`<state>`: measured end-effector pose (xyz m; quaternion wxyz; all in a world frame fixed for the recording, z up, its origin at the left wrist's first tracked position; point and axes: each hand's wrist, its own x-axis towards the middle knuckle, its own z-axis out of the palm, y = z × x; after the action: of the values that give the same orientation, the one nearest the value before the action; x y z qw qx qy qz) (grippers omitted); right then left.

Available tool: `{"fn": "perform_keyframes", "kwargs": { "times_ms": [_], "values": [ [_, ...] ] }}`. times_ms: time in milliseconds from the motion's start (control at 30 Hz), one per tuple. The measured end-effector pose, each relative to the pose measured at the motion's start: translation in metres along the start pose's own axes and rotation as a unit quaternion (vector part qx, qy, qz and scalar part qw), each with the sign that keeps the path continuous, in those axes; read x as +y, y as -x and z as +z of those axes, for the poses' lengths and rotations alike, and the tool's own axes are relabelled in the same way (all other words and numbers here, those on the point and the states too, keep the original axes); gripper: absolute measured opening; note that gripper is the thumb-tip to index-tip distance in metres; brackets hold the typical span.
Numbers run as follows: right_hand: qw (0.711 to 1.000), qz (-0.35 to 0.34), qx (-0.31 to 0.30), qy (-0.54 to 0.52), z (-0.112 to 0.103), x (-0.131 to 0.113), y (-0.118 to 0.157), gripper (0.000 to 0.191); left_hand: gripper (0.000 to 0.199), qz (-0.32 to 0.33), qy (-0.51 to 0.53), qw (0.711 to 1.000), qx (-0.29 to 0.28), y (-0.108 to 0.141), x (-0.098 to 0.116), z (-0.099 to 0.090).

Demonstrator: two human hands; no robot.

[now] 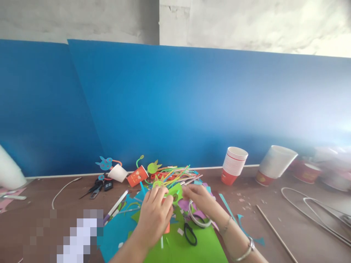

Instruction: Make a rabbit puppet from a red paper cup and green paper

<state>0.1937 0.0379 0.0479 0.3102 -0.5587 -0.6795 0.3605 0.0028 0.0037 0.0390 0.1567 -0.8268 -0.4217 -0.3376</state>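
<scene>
Two bare hands over green paper (197, 250) | orange piece (167, 229): part-hidden beneath left hand (155, 215), the nearer | left: fingers curled round it | right hand (201, 199): rightward, fingertips bunched, contents indiscernible

A smooth blue panel (170, 106) stands along the far edge of the brown tabletop (35, 204), with a stained grey concrete wall (109, 22) showing above it. A thin white cable (59, 191) curves across the left side, near a small black plastic fob (108, 184); at the right, a looped pale cable (294, 206) lies beyond a thin straight rod (275, 232).
</scene>
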Motion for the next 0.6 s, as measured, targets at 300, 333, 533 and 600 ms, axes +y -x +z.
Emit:
{"fn": "perform_keyframes", "kwargs": {
  "times_ms": [300, 333, 533, 600],
  "values": [
    [0.971, 0.028, -0.018, -0.236, 0.012, -0.023, 0.012, 0.031, 0.016, -0.022, 0.038, 0.999, 0.020, -0.001, 0.003, -0.003],
    [0.970, 0.021, -0.006, -0.243, 0.011, -0.018, 0.009, 0.033, 0.016, -0.047, 0.053, 0.997, 0.027, 0.000, 0.001, -0.003],
    [0.971, 0.012, 0.093, -0.219, 0.011, 0.019, -0.013, 0.034, 0.053, -0.256, 0.127, 0.955, 0.079, 0.028, -0.019, 0.006],
    [0.970, 0.020, 0.119, -0.212, 0.014, 0.026, -0.017, 0.032, 0.072, -0.295, 0.159, 0.941, 0.050, 0.043, -0.018, 0.015]
  ]
}}
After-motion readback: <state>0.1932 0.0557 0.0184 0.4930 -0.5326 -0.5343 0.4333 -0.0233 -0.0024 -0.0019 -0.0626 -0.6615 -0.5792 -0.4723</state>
